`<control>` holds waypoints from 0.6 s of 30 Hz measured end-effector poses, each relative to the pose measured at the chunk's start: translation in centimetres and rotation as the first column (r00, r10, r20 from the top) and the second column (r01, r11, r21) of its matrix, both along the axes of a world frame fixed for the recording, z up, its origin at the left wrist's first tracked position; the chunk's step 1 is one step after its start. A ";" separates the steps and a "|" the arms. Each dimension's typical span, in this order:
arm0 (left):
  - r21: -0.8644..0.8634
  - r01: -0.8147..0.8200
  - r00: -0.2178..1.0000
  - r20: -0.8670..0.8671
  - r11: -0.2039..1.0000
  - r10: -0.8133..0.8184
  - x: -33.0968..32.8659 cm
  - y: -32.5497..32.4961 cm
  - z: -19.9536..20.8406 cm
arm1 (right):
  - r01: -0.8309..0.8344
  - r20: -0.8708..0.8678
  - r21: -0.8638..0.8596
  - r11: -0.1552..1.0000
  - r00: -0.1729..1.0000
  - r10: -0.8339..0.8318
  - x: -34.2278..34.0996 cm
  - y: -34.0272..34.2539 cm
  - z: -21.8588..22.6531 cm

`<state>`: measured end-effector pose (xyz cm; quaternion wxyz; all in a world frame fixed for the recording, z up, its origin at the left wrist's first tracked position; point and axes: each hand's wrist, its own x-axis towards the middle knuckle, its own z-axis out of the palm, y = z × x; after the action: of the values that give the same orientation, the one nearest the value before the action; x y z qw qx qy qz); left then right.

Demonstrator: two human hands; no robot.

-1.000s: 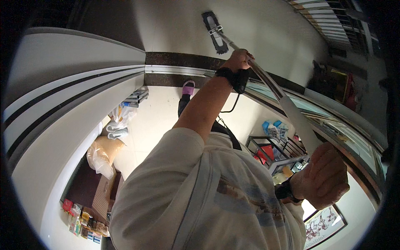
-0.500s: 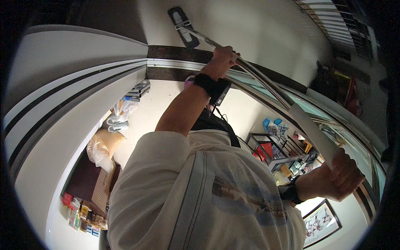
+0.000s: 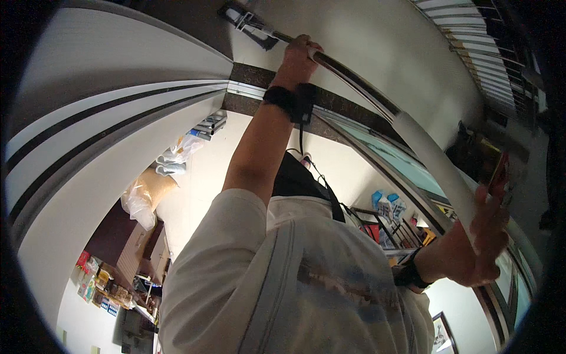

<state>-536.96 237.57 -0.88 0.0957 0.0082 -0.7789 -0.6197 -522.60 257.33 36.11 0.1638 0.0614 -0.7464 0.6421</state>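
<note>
Mop (image 3: 356,84) slants from the right hand (image 3: 479,251) past the left hand (image 3: 296,64), its flat, dark-fringed head (image 3: 253,28) pointing away. The left is clenched around the shiny metal pole (image 3: 377,99); the right touches the pale handle sleeve (image 3: 427,144), blur hiding whether it grips.

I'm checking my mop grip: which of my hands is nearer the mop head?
Left. Your left hand grips the metal pole a short way up from the mop head; your right hand is farther off, by the far end of the white handle.
</note>
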 end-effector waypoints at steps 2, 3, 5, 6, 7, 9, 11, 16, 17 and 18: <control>-0.075 -0.061 0.998 -0.023 0.995 0.060 -1.6 -1.9 -1.0 | -0.191 0.030 -0.101 0.976 0.980 0.195 -2.4 -1.6 -1.5; -0.244 -0.081 0.995 -0.069 0.966 0.066 -2.2 -2.7 -1.5 | -0.308 0.060 -0.102 0.946 0.947 0.315 -3.4 -2.2 -2.1; -0.269 -0.072 0.989 -0.141 0.961 0.035 -3.0 -4.0 -2.6 | -0.330 0.044 -0.126 0.936 0.940 0.337 -4.6 -3.1 -2.6; -0.276 -0.047 0.992 -0.126 0.960 0.013 -3.4 -4.4 -3.1 | -0.332 0.054 -0.132 0.934 0.938 0.342 -5.1 -3.3 -2.8; -0.244 -0.075 0.996 -0.056 0.967 0.063 -3.4 -4.2 -3.4 | -0.328 0.071 -0.136 0.935 0.938 0.339 -5.6 -3.2 -2.9; 0.107 -0.018 0.996 0.087 0.994 0.009 -3.3 -3.4 -3.8 | -0.310 0.078 -0.129 0.942 0.944 0.321 -6.0 -2.9 -2.6; 0.597 -0.211 0.921 0.387 0.774 -0.047 -2.6 -1.7 -3.9 | -0.307 0.074 -0.102 0.946 0.946 0.315 -5.7 -2.3 -1.8; 0.790 -0.356 0.818 0.521 0.499 -0.243 0.0 3.0 -4.5 | -0.447 0.043 -0.026 0.894 0.893 0.448 -3.0 -1.4 1.5; 0.789 -0.396 0.791 0.553 0.471 -0.262 0.7 3.9 -5.0 | -0.494 0.045 -0.017 0.869 0.868 0.494 -2.2 -1.4 2.2; 0.806 -0.436 0.765 0.566 0.399 -0.307 1.3 4.5 -5.6 | -0.545 0.055 -0.002 0.839 0.837 0.544 -1.5 -1.4 3.0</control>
<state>-535.63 242.05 -6.47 -0.1700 0.3024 -0.2888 -0.8923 -524.08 255.95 39.09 -0.0457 0.2548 -0.7066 0.6586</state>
